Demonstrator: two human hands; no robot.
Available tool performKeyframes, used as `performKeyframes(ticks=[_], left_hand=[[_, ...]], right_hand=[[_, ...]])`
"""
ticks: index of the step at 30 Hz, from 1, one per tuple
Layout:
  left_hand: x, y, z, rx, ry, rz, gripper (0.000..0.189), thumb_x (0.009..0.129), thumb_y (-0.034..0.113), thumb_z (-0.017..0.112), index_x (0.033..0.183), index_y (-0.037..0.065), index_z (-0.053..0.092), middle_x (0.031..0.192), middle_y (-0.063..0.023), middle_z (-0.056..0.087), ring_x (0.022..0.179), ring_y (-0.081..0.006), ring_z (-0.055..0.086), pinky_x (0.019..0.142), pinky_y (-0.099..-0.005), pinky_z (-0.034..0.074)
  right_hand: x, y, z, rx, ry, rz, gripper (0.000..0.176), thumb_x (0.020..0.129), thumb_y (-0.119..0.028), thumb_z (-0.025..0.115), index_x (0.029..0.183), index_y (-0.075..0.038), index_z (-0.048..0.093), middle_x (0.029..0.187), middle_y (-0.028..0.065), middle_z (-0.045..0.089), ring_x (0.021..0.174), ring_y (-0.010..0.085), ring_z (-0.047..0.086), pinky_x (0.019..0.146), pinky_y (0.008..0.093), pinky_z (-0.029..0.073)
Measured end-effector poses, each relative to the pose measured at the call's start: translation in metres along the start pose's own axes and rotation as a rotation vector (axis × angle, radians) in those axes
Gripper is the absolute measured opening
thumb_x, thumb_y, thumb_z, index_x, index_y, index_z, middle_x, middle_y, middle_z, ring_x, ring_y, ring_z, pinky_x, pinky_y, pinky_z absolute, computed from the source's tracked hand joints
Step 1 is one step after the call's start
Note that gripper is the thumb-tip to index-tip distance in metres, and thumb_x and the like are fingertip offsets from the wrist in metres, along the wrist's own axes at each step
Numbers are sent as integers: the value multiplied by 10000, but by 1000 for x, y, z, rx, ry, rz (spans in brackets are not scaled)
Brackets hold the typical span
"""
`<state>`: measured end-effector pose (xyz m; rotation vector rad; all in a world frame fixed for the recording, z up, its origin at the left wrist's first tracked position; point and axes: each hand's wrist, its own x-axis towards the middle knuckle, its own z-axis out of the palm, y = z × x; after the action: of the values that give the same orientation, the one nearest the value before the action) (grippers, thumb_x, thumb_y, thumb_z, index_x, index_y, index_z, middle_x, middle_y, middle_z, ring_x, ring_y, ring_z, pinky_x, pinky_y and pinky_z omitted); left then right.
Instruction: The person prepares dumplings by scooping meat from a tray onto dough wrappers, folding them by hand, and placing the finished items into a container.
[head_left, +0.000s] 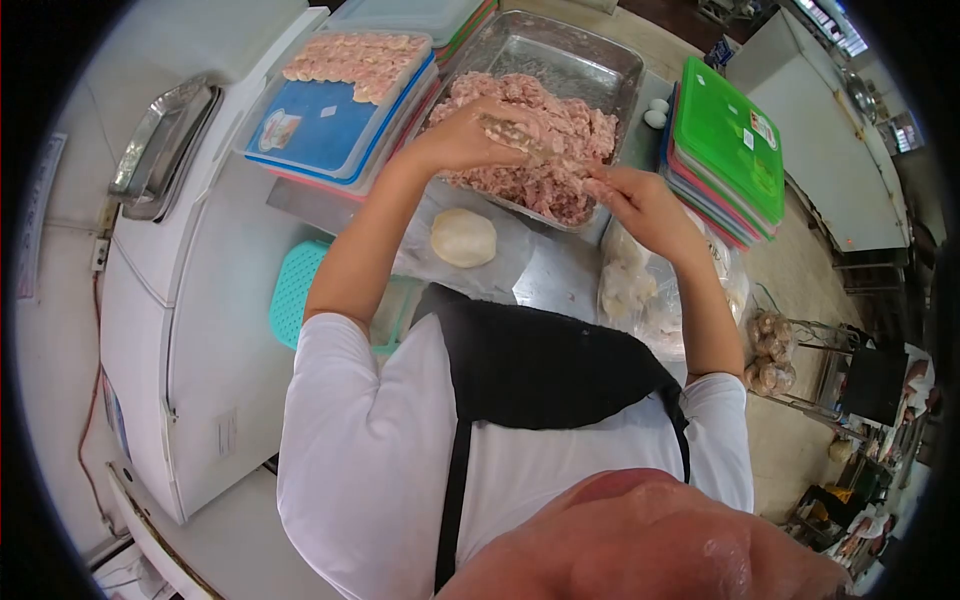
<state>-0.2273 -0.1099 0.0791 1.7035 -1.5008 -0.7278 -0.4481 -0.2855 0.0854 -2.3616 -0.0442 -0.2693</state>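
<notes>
A deep metal tray (pixel 625 75) holds a mound of pink minced meat (pixel 520 95). Over the mound, my left hand (pixel 480 135) is curled round a pale, meat-smeared lump. Just to its right, my right hand (pixel 640 200) is closed at the tray's near edge, its fingertips pinching something thin that reaches towards my left hand; its shape is unclear. A stack of round, pale dough wrappers (pixel 463 237) lies on clear plastic below my left wrist. At the upper left, rows of shaped meat pieces (pixel 355 60) cover part of a blue-lidded container (pixel 310 125).
Green and coloured lids (pixel 730 140) are stacked right of the tray, beside two white eggs (pixel 656 113). Bagged pale food (pixel 640 290) lies under my right forearm. A turquoise basket (pixel 297 295) is by my left elbow. Metal trays (pixel 165 150) rest on a white appliance (pixel 230 300).
</notes>
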Motion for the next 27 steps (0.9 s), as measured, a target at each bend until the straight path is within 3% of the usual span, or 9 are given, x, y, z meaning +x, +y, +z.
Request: performKeyframes(ticks=[4,7,10,12,13,17,21,24,27], left_hand=[[-7,-12,16,348,207,156,572,703,306,772,1174,41,584,1061,-139,644,988,-246,596,888,-309,446],[-7,-11,14,33,262,-296,610,737,318,727,1230,16,532,1215,-172,562,1173,-281,495,981,-373,395],[-6,-46,15,-237,152,-338,738,742,397,708,1306,-6,455,1327,-201,472,1266,-316,407,1040,-385,331],[-11,-51,18,108,204,-289,755,757,396,697,1333,-6,419,1309,-204,490,1239,-325,439,1022,-372,353],[-12,-50,17,279,240,-254,764,765,395,691,1347,-7,401,1300,-205,498,1225,-330,455,1014,-366,364],[-39,-30,2,179,332,-143,735,751,382,711,1314,-7,443,1277,-226,511,1193,-329,489,995,-355,384],[-53,0,-21,96,193,-15,673,725,353,745,1248,-6,518,1260,-224,524,1189,-298,493,992,-361,385],[-57,-22,-32,45,133,23,625,710,282,770,1224,6,545,1227,-182,554,1142,-256,520,965,-352,405],[-75,-30,-49,102,247,-26,626,693,260,787,1226,31,552,1199,-146,574,1071,-234,549,932,-341,428]], right_hand=[[14,38,1,-132,-21,-31,269,884,-192,583,1085,-15,614,993,189,633,859,338,610,749,365,485],[11,15,10,-389,125,76,269,869,-174,581,1113,-63,604,997,165,640,870,361,610,735,407,493],[6,43,45,-411,263,-33,283,872,-193,567,1144,-117,586,889,143,628,804,351,610,678,427,487],[10,67,61,-376,257,-5,257,890,-228,568,1107,-96,609,881,149,616,790,348,610,683,414,485],[5,59,46,-737,-75,362,274,892,-248,558,1112,-96,620,923,163,634,802,345,617,700,401,487],[-15,40,20,-383,65,444,279,891,-278,562,1066,-85,663,894,197,649,809,340,618,713,372,490],[-6,-22,29,82,234,162,286,878,-185,592,1087,8,622,917,215,647,786,308,614,740,312,480],[18,-42,56,-112,52,144,278,876,-168,583,1092,4,619,946,208,648,802,316,626,744,320,485],[39,-82,51,-501,185,39,278,850,-153,593,1112,-62,612,880,137,626,771,319,624,661,381,496]])
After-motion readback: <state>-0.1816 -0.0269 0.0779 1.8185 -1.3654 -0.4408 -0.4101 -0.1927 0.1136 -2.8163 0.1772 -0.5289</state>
